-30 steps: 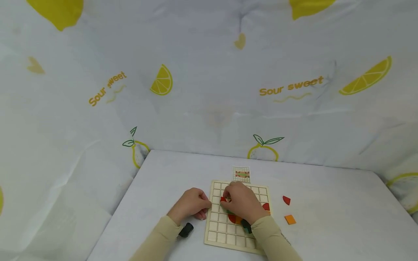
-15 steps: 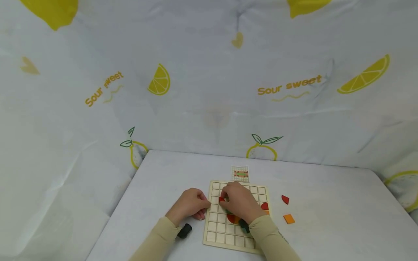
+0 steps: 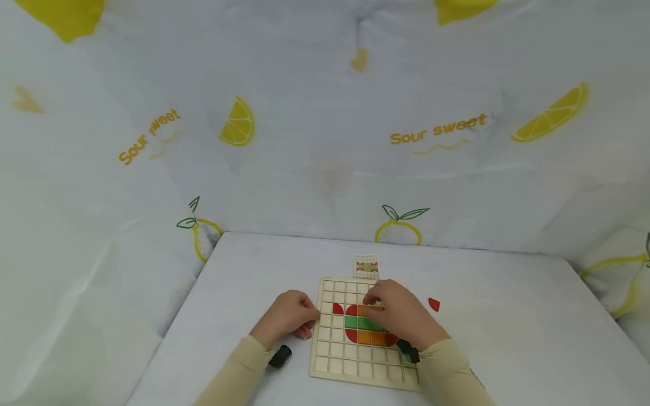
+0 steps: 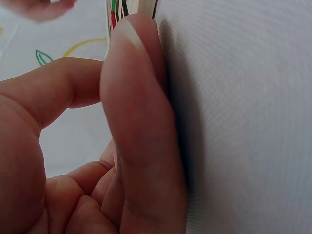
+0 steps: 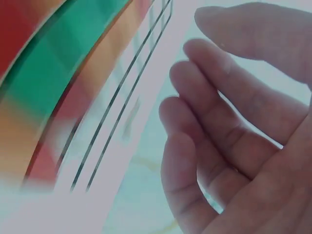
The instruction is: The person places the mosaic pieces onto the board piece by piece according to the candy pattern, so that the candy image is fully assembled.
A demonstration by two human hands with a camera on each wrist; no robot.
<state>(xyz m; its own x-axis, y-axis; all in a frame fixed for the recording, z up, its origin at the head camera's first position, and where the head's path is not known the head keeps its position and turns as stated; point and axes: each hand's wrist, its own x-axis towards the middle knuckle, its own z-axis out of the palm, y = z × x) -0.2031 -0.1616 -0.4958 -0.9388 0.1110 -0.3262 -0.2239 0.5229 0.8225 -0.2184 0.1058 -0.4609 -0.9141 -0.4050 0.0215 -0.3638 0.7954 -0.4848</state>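
Observation:
A pale wooden grid board (image 3: 330, 349) lies on the table, bearing red, orange and green tiles in rows. My left hand (image 3: 290, 316) pinches the board's left edge with thumb and index finger; in the left wrist view the thumb (image 4: 141, 112) reaches that edge. Over the board's right half hovers my right hand (image 3: 401, 313), its loosely bent fingers (image 5: 204, 102) holding nothing in the right wrist view. Beneath it run the green row (image 3: 358, 322) and orange tiles (image 3: 373, 338). A separate red quarter-round tile (image 3: 337, 308) sits left of the rows. My hand hides the rows' right ends.
A small pattern card (image 3: 365, 266) lies beyond the board's far edge. One loose red tile (image 3: 434, 304) rests on the white table (image 3: 508, 327) to the right. Behind stands a white lemon-print cloth (image 3: 315, 141).
My right hand has left the red tile at the board's left and moved right, uncovering the coloured rows. The loose orange tile is now out of sight. My left hand keeps its place.

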